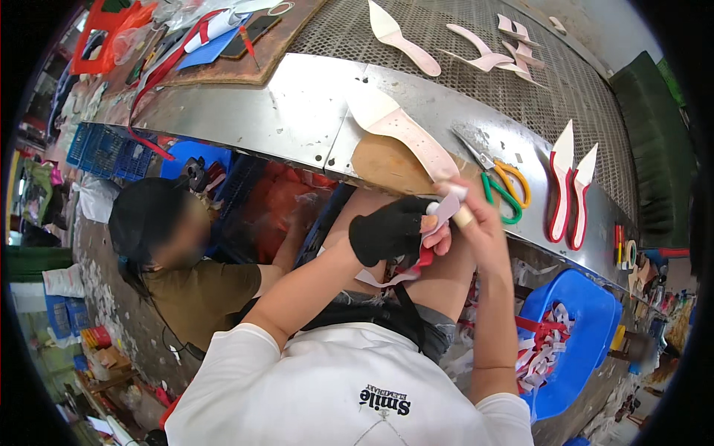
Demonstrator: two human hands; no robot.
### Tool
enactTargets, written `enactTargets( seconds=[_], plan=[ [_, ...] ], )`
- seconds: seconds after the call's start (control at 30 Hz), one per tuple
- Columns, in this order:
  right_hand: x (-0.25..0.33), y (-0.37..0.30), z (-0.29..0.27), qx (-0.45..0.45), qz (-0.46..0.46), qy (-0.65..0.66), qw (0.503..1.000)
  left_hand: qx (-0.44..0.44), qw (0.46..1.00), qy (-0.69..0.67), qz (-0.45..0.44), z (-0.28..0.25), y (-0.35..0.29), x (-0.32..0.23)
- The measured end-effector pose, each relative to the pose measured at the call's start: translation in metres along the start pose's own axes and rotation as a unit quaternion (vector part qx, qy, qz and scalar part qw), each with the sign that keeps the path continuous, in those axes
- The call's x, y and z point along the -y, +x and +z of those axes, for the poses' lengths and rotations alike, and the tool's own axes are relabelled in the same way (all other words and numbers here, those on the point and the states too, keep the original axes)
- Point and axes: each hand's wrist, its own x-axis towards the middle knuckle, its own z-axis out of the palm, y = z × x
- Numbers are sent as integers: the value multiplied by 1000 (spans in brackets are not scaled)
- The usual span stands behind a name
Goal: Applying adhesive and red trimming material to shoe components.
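Note:
My left hand [390, 230], in a black fingerless glove, grips a narrow strip [447, 209], pale on one face and red on the other, above my lap. The strip's tail [390, 281] hangs below the glove. Closed at the strip's upper end is my right hand [482, 223], slightly blurred, with pale covers on some fingertips. Just beyond the hands, a pale pink insole [405, 126] with a white broad end lies over a brown board [383, 160] at the bench edge. Its narrow end reaches my right hand. To the right rest scissors [500, 178] with green and orange handles.
Two red-edged insoles [562, 186] lie farther right on the metal bench edge [297, 100]. More pale insoles [401, 37] are on the mesh top. A blue bin [608, 327] of strip scraps stands at my right. Another person [201, 297] is close at my left, beside a crate of red bags.

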Motion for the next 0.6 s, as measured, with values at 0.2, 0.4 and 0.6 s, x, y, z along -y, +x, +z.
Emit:
enactTargets(
  seconds=[0.2,0.4,0.6],
  plan=[
    [-25,-1,3,78,30,338,937,40,993,-79,-84,12,-1,12],
    [-10,-25,-44,-63,-120,427,894,-168,582,769,202,-41,16,-67],
    [2,-22,-56,-157,60,200,965,26,401,908,115,-73,72,-94]
  ],
)
